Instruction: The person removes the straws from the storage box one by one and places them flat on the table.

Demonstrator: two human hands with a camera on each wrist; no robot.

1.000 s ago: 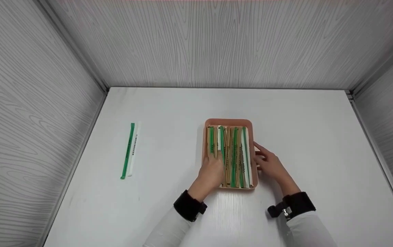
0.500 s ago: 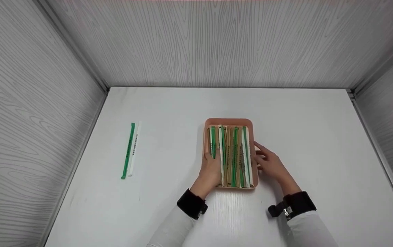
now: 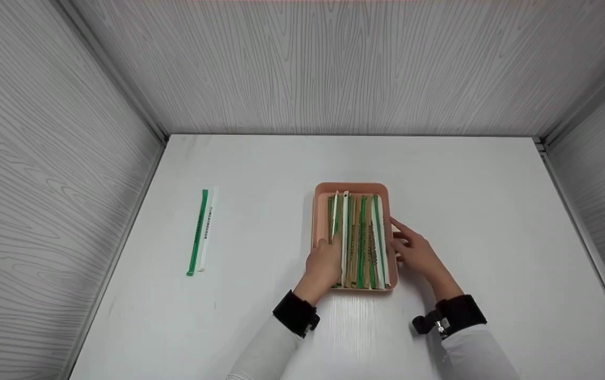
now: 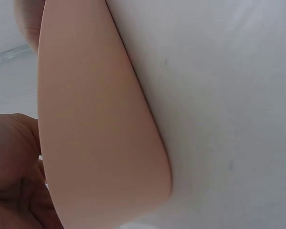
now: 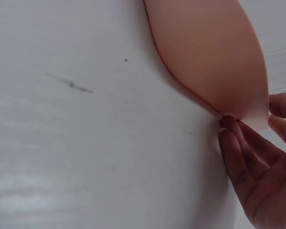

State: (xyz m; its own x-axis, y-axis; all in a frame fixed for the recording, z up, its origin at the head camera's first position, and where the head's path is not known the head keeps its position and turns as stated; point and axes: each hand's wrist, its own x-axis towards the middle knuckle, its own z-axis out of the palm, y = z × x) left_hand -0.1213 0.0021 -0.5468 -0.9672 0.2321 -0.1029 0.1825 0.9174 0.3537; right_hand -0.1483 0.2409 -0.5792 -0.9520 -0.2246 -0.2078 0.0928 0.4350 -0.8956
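Long paper-wrapped straws (image 3: pixel 361 243), green, white and brown, lie lengthwise in a shallow peach-coloured tray (image 3: pixel 352 187). In the head view my left hand (image 3: pixel 324 264) reaches over the tray's near left side. One finger points forward along the leftmost straws and touches them; the other fingertips are hidden. The left wrist view shows the tray's outer wall (image 4: pixel 100 124) with part of the hand behind it. At the tray's right side, my right hand (image 3: pixel 415 253) rests its fingertips against the outer wall. The right wrist view has those fingers (image 5: pixel 236 148) low on the wall, fairly straight.
A green wrapped straw (image 3: pixel 198 232) and a white one (image 3: pixel 207 232) lie side by side at the left of the white table (image 3: pixel 466 184). Grey wood-grain panels (image 3: pixel 302 68) stand behind the table and on both sides.
The leftmost straws have shifted right in the tray, baring a strip of its floor along the left wall. Some have turned on edge. My right hand and the tray stay put.
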